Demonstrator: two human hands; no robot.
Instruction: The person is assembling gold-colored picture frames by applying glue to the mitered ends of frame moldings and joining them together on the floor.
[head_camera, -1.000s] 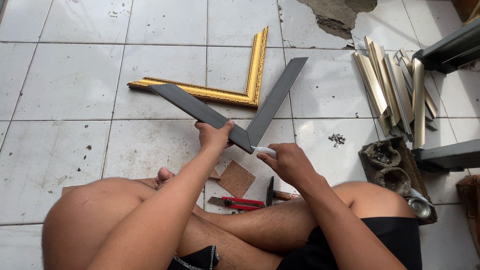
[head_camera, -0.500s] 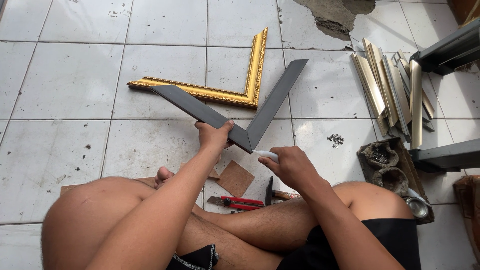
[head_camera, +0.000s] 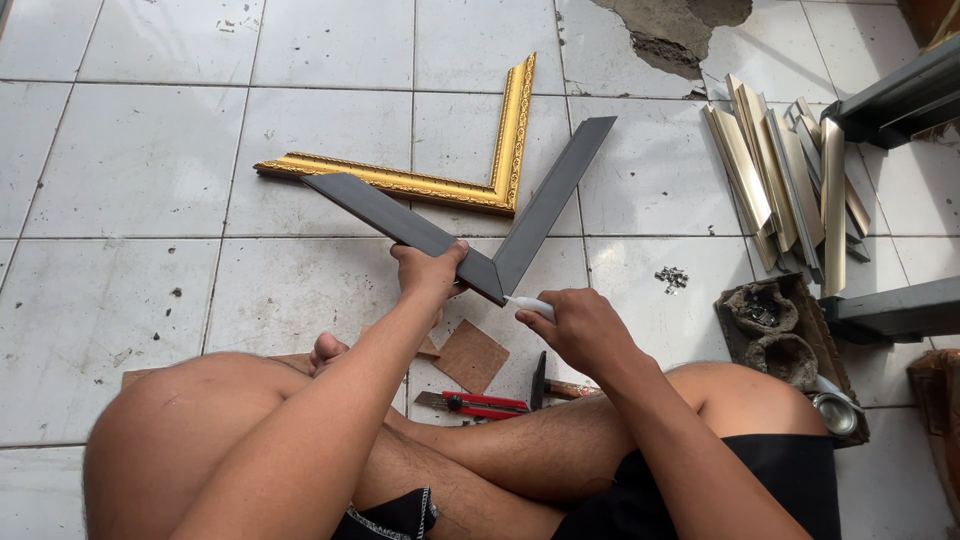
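At centre frame, the left hand (head_camera: 428, 272) gripped a dark V-shaped frame corner (head_camera: 470, 240) raised above the tiled floor (head_camera: 140, 150), while the right hand (head_camera: 578, 330) clenched a small white tube (head_camera: 530, 305) against its joint. A gold frame corner (head_camera: 470, 165) lay just behind; pliers (head_camera: 472, 403) rested lower centre.

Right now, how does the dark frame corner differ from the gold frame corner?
The dark frame corner is plain and smooth, gripped at its joint by the left hand; the gold frame corner is ornate and lies flat on the tiled floor, untouched. Both are L-shaped, two mitred strips meeting at a corner.
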